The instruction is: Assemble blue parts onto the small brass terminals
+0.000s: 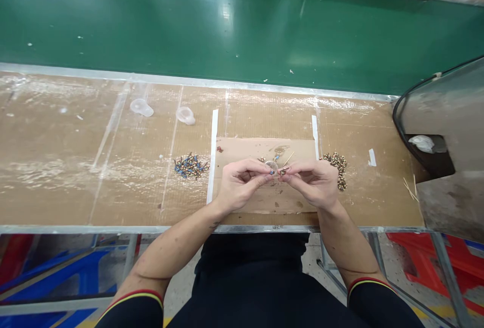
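Observation:
Over the cardboard sheet [245, 151], both hands meet fingertip to fingertip. My left hand [244, 182] pinches a small part with a blue bit [271, 172]. Between the thumb and forefinger of my right hand [315, 182] is a small brass-coloured part [282, 171]. The exact kind of either part is too small to make out. Just behind the fingertips sits a small clear round dish [270, 165], partly hidden. A few loose brass pieces [262, 159] and a thin wooden stick [289, 158] lie close by on the sheet.
A pile of blue-and-brass parts [191, 166] lies left of the sheet, a brass pile [338, 167] to the right. Two clear plastic cups [141, 107] stand back left. A metal machine housing [454, 151] with a black cable bounds the right; a green surface [234, 30] runs behind.

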A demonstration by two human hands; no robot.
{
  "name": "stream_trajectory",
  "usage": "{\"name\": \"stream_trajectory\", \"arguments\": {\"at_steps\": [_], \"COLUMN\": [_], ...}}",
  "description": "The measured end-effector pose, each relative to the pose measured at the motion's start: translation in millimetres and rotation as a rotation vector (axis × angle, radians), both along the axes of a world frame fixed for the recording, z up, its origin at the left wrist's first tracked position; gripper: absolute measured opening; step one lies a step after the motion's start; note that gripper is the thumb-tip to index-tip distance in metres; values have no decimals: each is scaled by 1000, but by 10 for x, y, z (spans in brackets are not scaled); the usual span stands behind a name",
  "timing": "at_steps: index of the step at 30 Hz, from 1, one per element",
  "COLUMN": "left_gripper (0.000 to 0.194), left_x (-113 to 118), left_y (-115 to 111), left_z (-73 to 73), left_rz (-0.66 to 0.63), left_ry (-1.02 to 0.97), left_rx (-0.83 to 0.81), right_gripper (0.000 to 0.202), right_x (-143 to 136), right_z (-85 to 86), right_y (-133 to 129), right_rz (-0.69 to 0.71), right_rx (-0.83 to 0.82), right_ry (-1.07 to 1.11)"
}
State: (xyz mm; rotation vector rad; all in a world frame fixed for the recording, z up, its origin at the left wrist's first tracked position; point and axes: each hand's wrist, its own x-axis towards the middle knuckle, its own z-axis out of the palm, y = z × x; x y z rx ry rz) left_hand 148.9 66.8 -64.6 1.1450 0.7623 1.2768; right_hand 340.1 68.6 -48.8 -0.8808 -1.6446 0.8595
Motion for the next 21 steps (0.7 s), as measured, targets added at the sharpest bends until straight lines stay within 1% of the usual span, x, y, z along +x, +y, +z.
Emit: {"name": "stream_trajectory", "arguments": {"at_steps": [7,11,14,19,21], "left_gripper": [11,6,5,4,3], "left_x": [4,1,-15,-47,-58], "left_y": [-4,-9,-4,3,1], "left_z": [-8,-3,7,21,24], "left_rz": [9,-3,-1,10,15], "left_ry": [91,104,132,289,336], "left_rx": [78,115,172,323,357], "right_gripper": [13,14,15,12,11], "right_x": [-11,-24,-12,48,62], "right_z": [28,27,43,89,107], "right_y": [31,24,21,32,39], "right_rz": [58,77,98,175,203], "right_rx": [23,29,44,23,24], "right_ry": [-37,-59,-77,-148,-163]}}
